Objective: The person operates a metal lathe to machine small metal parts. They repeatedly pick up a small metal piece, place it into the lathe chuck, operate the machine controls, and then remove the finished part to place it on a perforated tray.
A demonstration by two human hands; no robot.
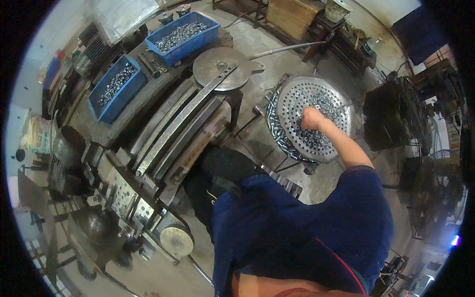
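My right hand [312,119] is over a round perforated metal tray [292,90], its fingers curled closed and pointing down. Whatever is between the fingers is hidden. Small shiny metal pieces, seemingly nuts [324,100], lie scattered on the tray, some of them right beside the hand. Beneath the tray, a round container holds many short metal rods or bolts [279,129], showing along its left side and lower edge. My left hand is out of sight.
A blue bin [213,37] and another blue bin [93,106], both with small metal parts, sit on the bench at left. Before me stands a machine with long metal bars [185,123] and a round disc [205,67]. A wooden box [292,19] is at the back.
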